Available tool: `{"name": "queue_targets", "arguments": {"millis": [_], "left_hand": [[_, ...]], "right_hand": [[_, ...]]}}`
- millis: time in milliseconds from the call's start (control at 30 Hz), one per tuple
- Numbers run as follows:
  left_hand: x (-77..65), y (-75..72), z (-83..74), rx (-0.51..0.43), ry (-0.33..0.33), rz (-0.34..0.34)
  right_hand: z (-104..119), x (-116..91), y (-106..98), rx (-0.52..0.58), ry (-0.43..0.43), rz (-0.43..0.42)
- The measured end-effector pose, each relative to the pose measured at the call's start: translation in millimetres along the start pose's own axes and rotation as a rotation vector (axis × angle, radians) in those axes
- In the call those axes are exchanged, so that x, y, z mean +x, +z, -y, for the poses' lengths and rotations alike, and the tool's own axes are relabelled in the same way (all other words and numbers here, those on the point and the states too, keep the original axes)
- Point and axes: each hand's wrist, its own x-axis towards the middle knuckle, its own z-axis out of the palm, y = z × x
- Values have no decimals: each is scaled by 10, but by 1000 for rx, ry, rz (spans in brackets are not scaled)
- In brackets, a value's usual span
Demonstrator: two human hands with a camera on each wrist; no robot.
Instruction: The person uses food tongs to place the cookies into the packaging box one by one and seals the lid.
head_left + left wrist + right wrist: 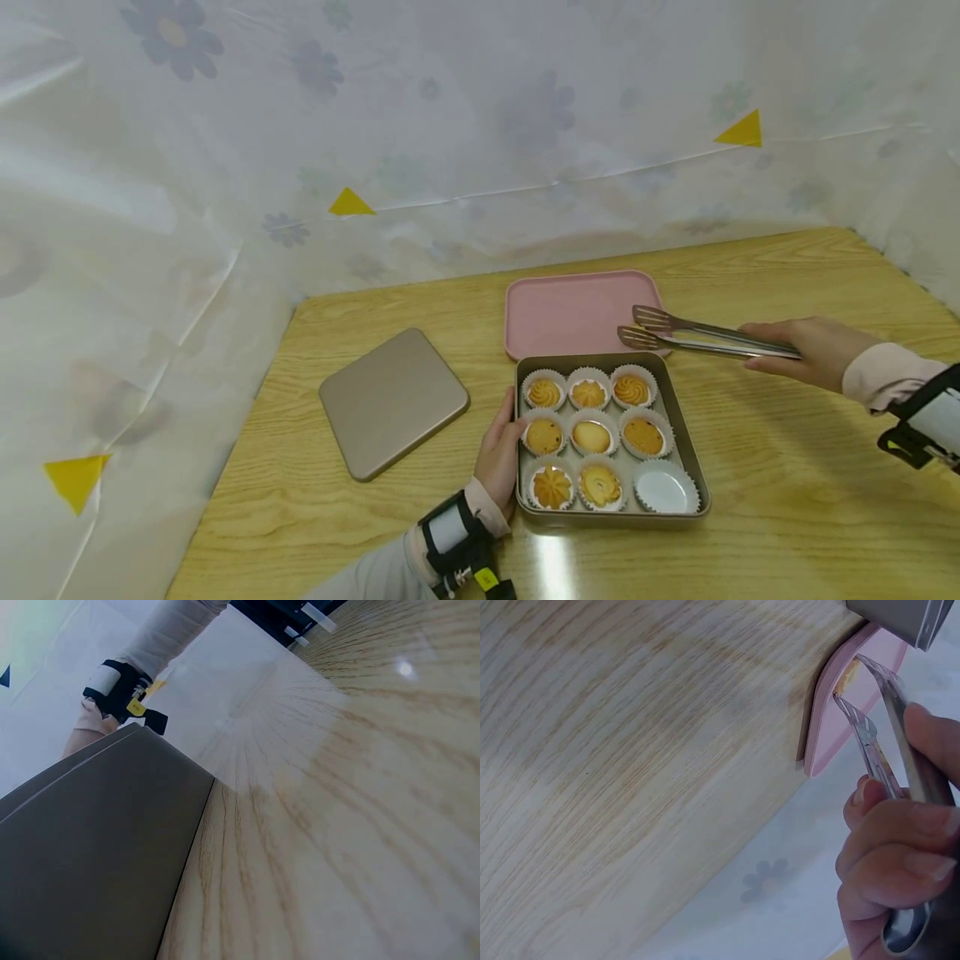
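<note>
My right hand [810, 350] grips metal tongs [720, 333], their slotted tips apart over the right end of a pink tray [562, 312]. In the right wrist view a golden cookie [847, 676] shows between the tong tips; whether they touch it I cannot tell. My left hand [500, 454] holds the left side of a rectangular metal tin [611, 521], thumb at the rim and a finger along the outer wall. Inside the tin, several cookies [590, 437] sit in white paper cups. The front right paper cup [666, 487] has no cookie in it.
A flat metal lid [393, 404] lies on the wooden table [277, 500] to the left of the tin. Behind the table hangs a pale flower-patterned sheet [487, 125] with yellow triangles on it. The pink tray lies right behind the tin.
</note>
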Motion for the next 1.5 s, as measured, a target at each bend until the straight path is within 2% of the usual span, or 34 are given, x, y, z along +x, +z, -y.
{"name": "queue_targets", "arguments": {"millis": [467, 733, 800, 967, 1067, 1167, 1300, 1400, 1500], "left_hand": [[-5, 0, 6, -3, 0, 1], [1, -5, 7, -8, -8, 4], [3, -3, 4, -11, -8, 6], [9, -4, -2, -9, -13, 0], [11, -10, -2, -9, -16, -9], [11, -11, 1, -14, -13, -7], [4, -8, 11, -17, -14, -2], [-1, -8, 15, -15, -13, 2], [-3, -8, 11, -17, -9, 3]], "right_hand": [[38, -78, -143, 49, 34, -31], [109, -287, -238, 43, 25, -66], [128, -363, -249, 35, 21, -127], [147, -514, -234, 48, -104, -345], [143, -544, -212, 62, -147, -395], [144, -558, -200, 67, -144, -403], [129, -597, -195, 71, -128, -354], [85, -641, -195, 64, -151, -336], [33, -694, -196, 18, -197, -359]]}}
